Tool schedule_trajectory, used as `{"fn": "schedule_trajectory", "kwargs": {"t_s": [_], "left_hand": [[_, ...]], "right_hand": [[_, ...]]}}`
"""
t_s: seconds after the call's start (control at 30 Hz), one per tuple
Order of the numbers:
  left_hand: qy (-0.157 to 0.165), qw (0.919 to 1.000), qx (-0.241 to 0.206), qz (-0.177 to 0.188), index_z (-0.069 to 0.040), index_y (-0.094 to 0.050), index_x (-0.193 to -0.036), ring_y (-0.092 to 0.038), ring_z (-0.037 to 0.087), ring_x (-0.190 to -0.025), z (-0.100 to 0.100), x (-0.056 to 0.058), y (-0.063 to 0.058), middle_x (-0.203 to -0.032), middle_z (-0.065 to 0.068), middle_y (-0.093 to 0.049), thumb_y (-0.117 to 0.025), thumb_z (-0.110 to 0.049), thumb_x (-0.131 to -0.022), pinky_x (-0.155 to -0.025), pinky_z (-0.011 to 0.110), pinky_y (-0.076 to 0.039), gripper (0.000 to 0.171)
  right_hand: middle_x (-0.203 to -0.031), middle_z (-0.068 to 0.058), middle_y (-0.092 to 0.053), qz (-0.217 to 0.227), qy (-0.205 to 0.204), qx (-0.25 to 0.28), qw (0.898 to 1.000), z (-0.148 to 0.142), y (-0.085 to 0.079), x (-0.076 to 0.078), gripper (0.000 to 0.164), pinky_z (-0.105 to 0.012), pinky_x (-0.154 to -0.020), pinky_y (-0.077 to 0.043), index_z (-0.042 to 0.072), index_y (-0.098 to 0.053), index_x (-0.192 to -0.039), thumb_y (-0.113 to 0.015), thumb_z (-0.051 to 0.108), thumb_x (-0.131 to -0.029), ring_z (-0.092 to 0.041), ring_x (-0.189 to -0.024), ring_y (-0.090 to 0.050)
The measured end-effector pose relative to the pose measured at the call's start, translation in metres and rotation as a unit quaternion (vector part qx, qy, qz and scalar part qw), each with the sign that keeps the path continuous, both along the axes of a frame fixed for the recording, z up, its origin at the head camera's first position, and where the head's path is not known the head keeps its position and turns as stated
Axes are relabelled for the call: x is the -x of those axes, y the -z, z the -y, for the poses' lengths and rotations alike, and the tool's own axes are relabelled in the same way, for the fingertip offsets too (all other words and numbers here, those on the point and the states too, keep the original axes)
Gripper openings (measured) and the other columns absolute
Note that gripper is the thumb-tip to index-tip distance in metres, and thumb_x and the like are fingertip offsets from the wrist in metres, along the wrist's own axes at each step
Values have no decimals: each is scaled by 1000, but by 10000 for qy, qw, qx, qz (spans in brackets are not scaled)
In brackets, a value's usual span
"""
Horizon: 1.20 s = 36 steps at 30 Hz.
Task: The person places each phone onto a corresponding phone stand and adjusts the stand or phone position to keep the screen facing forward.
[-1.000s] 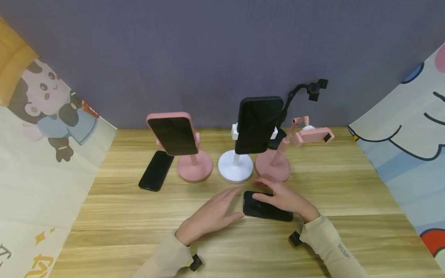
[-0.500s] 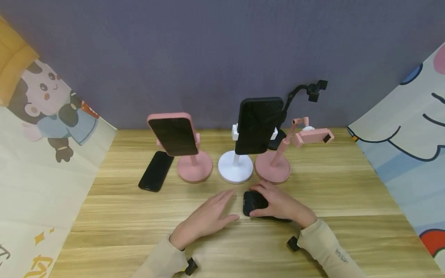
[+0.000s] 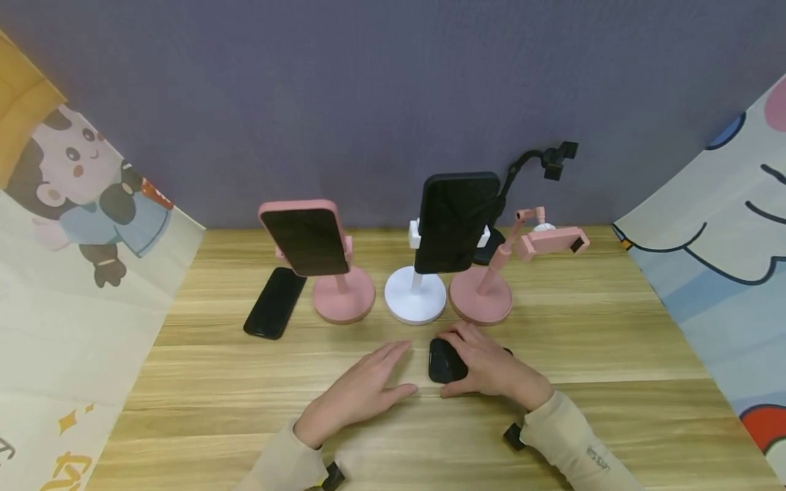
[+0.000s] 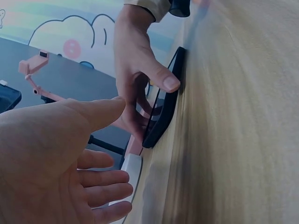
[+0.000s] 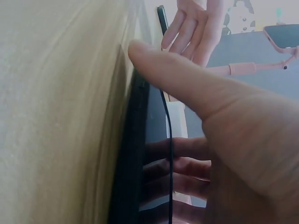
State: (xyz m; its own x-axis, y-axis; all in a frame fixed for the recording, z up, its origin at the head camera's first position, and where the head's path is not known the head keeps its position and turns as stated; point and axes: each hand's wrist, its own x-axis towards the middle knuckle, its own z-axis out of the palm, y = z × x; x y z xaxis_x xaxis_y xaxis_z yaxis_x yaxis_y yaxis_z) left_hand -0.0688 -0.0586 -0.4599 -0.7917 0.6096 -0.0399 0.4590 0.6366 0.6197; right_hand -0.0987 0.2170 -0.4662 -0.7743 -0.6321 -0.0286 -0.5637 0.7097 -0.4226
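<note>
A black smartphone [image 3: 445, 361] lies sideways on the wooden table, dark screen up. Over it is my right hand [image 3: 491, 361], which grips it across its width: the thumb is at the near long edge and the fingers are at the far one. Most of the phone is hidden under this hand in the head view. The left wrist view shows the thumb against the side of the phone [image 4: 163, 112]. To the left, my left hand [image 3: 359, 390] hovers palm inward with straight fingers, holding nothing and apart from the phone.
Behind the hands stand a pink stand [image 3: 344, 300] bearing a pink-cased phone [image 3: 307, 240], a white stand [image 3: 415, 303] bearing a black phone [image 3: 457, 221], and a pink stand [image 3: 481, 300] with a bare clamp. A black stand [image 3: 552, 160] is behind. Another phone [image 3: 275, 303] lies at left.
My right hand has come down around the phone, its thumb passing from above the screen to the near edge. My left hand has drawn slightly left and toward me.
</note>
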Motion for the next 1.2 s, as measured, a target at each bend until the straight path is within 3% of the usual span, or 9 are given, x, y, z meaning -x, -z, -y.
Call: {"fn": "schedule_trajectory", "kwargs": {"t_s": [0.33, 0.63, 0.87, 1.2], "left_hand": [[-22, 10000, -5, 89, -4, -41, -156, -47, 30, -144, 1, -2, 3, -158, 16, -46, -61, -46, -103, -118, 47, -41, 71], [-70, 9998, 65, 195, -5, -41, -156, -46, 31, -145, -3, -3, 3, -159, 15, -45, -64, -43, -102, -118, 49, -40, 71], [-32, 9998, 85, 181, -3, -42, -156, -46, 30, -144, -5, -3, 2, -159, 14, -45, -62, -46, -102, -119, 48, -40, 71], [81, 9999, -110, -90, 0, -43, -154, -49, 28, -142, -12, -4, 4, -156, 16, -49, -61, -45, -103, -118, 44, -42, 71]], "right_hand": [[-127, -10, -55, -569, -148, -81, 9982, 5, 3, 1, 78, -46, -102, -51, 0, -59, -133, -88, 49, -79, -24, -116, -54], [-125, -11, -58, -559, 72, 10, 9984, 6, -2, 5, 78, -47, -97, -54, 1, -61, -131, -90, 48, -75, -24, -112, -59], [-132, -12, -55, -584, 138, 333, 9976, 7, -10, 5, 82, -45, -96, -56, 2, -59, -136, -91, 49, -75, -22, -112, -59], [-135, -7, -54, -850, 662, 1089, 9882, 15, -20, -2, 84, -44, -90, -58, 9, -56, -142, -88, 52, -77, -22, -109, -60]]}}
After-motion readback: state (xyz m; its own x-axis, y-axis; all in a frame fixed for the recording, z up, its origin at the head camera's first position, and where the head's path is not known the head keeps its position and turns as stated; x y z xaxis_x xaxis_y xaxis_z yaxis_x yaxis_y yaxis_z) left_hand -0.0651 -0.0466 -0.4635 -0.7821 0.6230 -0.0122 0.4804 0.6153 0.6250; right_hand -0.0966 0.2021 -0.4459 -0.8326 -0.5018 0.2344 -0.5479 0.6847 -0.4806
